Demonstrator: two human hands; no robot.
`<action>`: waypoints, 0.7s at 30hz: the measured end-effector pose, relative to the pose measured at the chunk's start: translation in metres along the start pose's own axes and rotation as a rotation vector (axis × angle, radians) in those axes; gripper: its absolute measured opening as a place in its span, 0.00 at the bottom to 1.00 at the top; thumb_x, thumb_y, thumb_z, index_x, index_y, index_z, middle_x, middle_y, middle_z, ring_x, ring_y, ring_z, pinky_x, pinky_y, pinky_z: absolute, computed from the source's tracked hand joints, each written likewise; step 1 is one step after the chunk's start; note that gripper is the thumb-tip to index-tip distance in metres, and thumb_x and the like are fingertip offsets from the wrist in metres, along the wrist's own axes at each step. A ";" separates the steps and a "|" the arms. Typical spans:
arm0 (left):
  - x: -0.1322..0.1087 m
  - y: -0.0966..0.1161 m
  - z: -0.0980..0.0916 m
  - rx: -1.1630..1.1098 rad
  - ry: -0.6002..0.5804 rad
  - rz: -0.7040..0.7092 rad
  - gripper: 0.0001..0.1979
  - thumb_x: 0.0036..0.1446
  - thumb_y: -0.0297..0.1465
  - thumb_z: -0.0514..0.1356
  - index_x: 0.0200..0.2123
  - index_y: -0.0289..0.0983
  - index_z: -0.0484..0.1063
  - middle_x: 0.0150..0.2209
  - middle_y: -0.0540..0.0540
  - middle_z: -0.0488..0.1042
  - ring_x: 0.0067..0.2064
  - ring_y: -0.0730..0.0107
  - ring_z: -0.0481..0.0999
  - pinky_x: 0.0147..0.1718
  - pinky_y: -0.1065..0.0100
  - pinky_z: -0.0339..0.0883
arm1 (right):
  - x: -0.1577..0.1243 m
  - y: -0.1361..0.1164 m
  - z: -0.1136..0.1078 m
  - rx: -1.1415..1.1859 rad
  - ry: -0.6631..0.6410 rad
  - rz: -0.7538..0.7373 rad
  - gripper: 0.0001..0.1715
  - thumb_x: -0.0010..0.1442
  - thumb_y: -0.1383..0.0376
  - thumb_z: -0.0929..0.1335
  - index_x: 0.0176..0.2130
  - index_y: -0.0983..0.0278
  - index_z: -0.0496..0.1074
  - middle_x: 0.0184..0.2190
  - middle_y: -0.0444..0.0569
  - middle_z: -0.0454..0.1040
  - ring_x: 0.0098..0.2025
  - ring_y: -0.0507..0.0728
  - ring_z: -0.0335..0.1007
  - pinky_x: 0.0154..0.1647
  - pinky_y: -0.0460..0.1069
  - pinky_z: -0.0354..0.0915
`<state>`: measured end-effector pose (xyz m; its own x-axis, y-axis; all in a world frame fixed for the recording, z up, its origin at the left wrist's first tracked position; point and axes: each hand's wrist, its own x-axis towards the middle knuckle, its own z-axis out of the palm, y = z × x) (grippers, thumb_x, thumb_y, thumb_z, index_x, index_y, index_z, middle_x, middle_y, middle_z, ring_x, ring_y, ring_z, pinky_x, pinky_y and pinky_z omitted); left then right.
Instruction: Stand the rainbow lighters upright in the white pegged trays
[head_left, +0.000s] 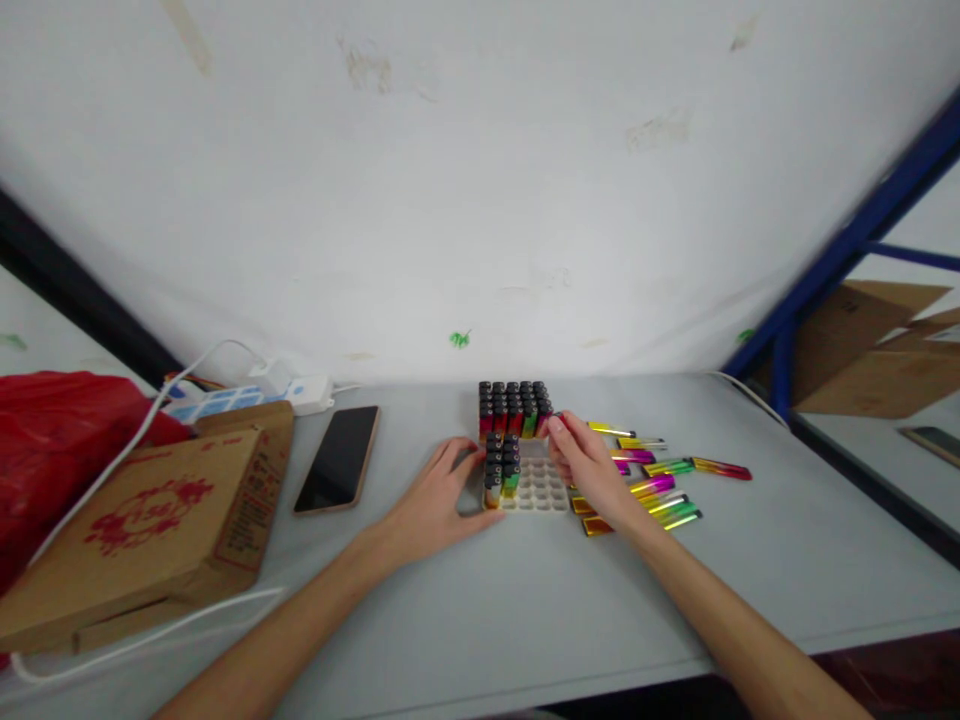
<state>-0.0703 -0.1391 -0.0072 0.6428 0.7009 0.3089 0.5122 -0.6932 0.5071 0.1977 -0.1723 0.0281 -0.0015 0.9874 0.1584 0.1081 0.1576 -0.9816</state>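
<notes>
grey surface (450, 620), cardboard box (165, 520) at left. left hand (442, 497) spread, grip slack; right hand (589, 468) with fingers drawn together, cannot tell whether that grip holds anything; phone (337, 460) between box and left hand. pale celled tray (544, 487) between the hands, upright lighters (511, 483) in its left cells, second lighter block (514, 408) standing behind, loose lighters (671, 467) strewn beside the right hand.

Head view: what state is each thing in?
White tray: partly filled
Front lighters: upright in the tray
Rear lighters: upright, packed in rows
Loose lighters: lying flat
Phone: flat, screen dark
Printed box: broad side up
Far-right carton: flaps open
Left hand: spread beside the tray
Right hand: fingertips at rear lighters; grip unclear
</notes>
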 end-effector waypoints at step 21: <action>0.000 -0.001 0.001 -0.014 -0.002 -0.003 0.31 0.65 0.46 0.77 0.66 0.42 0.76 0.66 0.36 0.74 0.69 0.41 0.75 0.72 0.42 0.73 | -0.011 0.002 0.014 -0.333 0.052 -0.136 0.26 0.69 0.48 0.65 0.24 0.56 0.58 0.22 0.40 0.55 0.26 0.53 0.51 0.28 0.50 0.49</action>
<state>-0.0704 -0.1385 -0.0082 0.6427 0.7026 0.3054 0.5060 -0.6887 0.5194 0.1844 -0.1825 0.0230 0.0119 0.9543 0.2986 0.4280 0.2650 -0.8641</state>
